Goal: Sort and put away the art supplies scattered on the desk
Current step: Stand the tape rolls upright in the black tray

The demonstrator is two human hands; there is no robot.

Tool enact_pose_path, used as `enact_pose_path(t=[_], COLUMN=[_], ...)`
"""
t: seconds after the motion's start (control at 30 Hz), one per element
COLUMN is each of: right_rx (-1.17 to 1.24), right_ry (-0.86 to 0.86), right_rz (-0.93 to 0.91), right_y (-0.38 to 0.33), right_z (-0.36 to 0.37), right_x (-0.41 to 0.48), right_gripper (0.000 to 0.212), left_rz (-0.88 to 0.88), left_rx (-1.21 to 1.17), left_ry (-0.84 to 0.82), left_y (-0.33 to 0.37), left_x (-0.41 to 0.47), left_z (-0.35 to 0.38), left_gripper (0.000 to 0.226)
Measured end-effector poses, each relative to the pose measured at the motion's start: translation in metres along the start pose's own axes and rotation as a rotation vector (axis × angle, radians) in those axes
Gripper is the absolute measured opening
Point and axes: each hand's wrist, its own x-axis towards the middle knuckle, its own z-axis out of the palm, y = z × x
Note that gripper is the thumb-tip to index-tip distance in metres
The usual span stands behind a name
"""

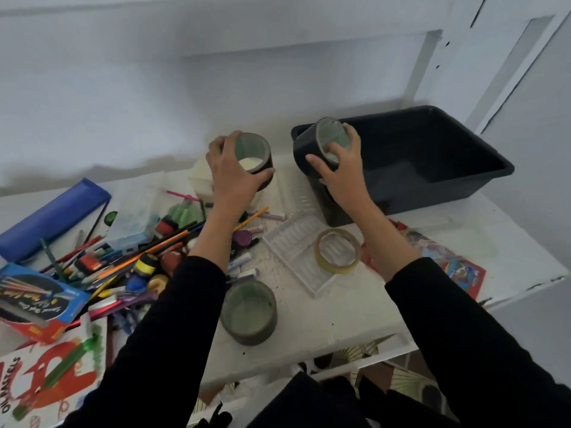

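Left hand (230, 177) grips dark tape roll 1 (251, 149) above the scattered pencils (160, 247). Right hand (341, 173) grips roll 2 (304, 146) at the black bin's (432, 193) left end. Roll 3 (248, 313) lies on the white desk (309, 319).

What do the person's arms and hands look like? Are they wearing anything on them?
Both arms are in long black sleeves. The left sleeve and the right sleeve are plain, with no pattern or writing, and they stop partway along the forearm. The left hand and the right hand are bare, with no gloves. I can see no ring, watch or bracelet.
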Motion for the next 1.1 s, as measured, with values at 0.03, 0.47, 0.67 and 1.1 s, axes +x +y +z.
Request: enact_pose_path(t=[0.03,0.47,0.67,1.1], right_rx=[-0.006,-0.310,-0.302,-0.299], right_ry=[0.008,-0.442,-0.869,-0.934], right_rz=[-0.001,0.167,0.111,-0.036], right_y=[0.007,0.141,0.176,0.195], right_z=[-0.008,-0.108,-0.114,-0.101], right_x=[0.007,0.099,0.104,0.095], right_gripper=[0.030,0.041,0.038,0.051], left_rz=[0.011,0.113,0.039,0.114], left_rx=[-0.011,-0.058,-0.045,0.385], left_ry=[-0.009,-0.216,-0.397,-0.835], left_y=[0.007,0.087,0.086,0.060], left_x=[0.004,0.076,0.088,0.092], left_z=[0.011,0.186,0.254,0.269], left_gripper=[0.078,0.081,0.083,0.090])
